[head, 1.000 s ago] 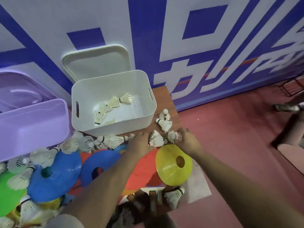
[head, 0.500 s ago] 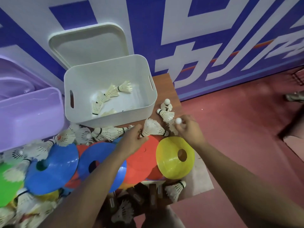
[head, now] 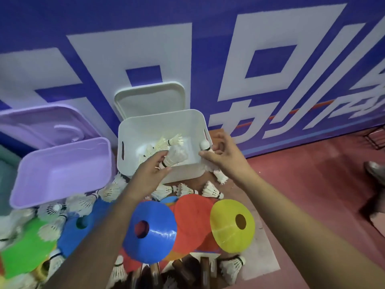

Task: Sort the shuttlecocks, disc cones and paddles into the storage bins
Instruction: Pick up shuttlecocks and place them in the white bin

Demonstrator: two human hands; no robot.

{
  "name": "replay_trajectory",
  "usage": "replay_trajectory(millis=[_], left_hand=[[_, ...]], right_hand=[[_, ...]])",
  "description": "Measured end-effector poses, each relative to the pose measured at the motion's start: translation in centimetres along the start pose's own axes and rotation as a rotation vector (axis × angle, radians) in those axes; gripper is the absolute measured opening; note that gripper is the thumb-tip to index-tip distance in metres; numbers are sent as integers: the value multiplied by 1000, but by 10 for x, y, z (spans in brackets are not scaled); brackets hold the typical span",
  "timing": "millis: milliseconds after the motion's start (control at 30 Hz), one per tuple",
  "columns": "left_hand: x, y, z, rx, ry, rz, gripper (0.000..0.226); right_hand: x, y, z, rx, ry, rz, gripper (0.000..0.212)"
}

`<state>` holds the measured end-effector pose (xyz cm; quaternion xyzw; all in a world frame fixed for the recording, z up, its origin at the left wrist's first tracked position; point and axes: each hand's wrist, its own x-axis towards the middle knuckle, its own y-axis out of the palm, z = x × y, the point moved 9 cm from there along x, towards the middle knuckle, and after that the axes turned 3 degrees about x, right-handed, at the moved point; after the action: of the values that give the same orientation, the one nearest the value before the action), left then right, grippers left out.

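Observation:
My left hand (head: 153,174) pinches a white shuttlecock (head: 176,156) by its cork end over the front edge of the white bin (head: 133,130). My right hand (head: 225,155) holds another shuttlecock (head: 205,146) at the bin's right wall, cork up. Several shuttlecocks (head: 166,142) lie inside the bin. More shuttlecocks (head: 210,190) lie in front of it. Disc cones lie nearer me: a blue one (head: 158,232), a red one (head: 191,217), a yellow one (head: 227,230) and a green one (head: 25,249). Dark paddle handles (head: 187,270) show at the bottom.
A purple bin (head: 62,170) stands left of the white bin, its lid (head: 41,124) leaning on the blue-and-white wall. The white bin's lid (head: 150,99) leans behind it. Red floor spreads to the right, where a person's shoe (head: 375,172) shows.
Both hands lifted from the pile, each taking up a shuttlecock, and moved up to the white bin. The camera tilted so the bins sit lower in view.

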<state>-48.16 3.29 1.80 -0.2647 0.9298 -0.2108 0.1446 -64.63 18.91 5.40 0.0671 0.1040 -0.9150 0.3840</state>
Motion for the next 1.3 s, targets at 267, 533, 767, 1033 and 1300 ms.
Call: replay_trajectory(millis=[267, 533, 767, 1033, 1300], left_hand=[[5, -64, 12, 200, 17, -33, 30], [55, -62, 64, 159, -141, -81, 26], [88, -28, 113, 329, -216, 119, 39], [45, -16, 25, 260, 124, -78, 22], [12, 141, -4, 332, 282, 349, 22]], right_hand=[[37, 86, 28, -641, -240, 232, 23], [87, 102, -21, -422, 81, 81, 32], [114, 114, -71, -753, 148, 215, 35], [39, 37, -23, -378, -128, -51, 29], [20, -65, -115, -680, 10, -85, 30]])
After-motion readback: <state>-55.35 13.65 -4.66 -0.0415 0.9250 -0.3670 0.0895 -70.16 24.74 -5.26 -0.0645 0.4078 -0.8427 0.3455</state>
